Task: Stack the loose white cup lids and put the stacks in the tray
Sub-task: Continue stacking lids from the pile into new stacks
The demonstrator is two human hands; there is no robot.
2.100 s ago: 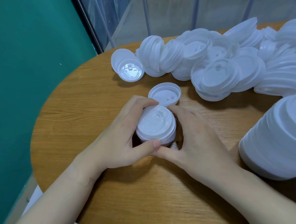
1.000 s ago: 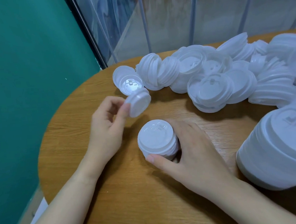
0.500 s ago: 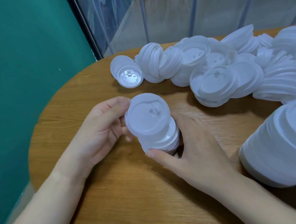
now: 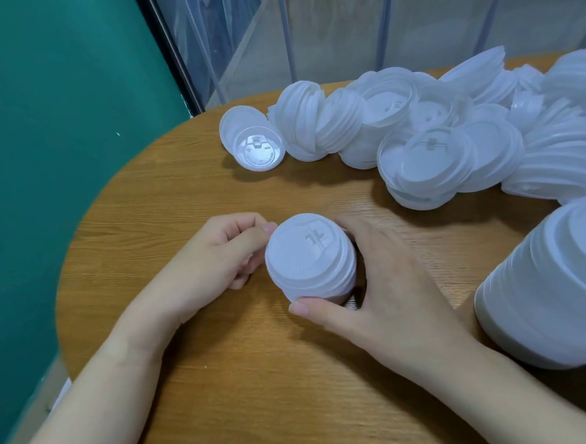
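1. The wooden table [image 4: 260, 378] carries everything; no tray is in view.
2. A tall stack [image 4: 556, 291] looms at the right edge; a stray elbow could topple it.
3. The loose lids [image 4: 417, 138] sprawl along the far side, some tilted on edge and likely to roll.
4. The small stack [image 4: 309, 257] stands near the middle, the right hand [image 4: 391, 284] wrapped round it.
5. The left hand [image 4: 215, 257] pinches the top lid's rim; pressed off-centre, it could seat crooked.

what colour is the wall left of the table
Teal green wall, plain and unpatterned; the head view shows it.
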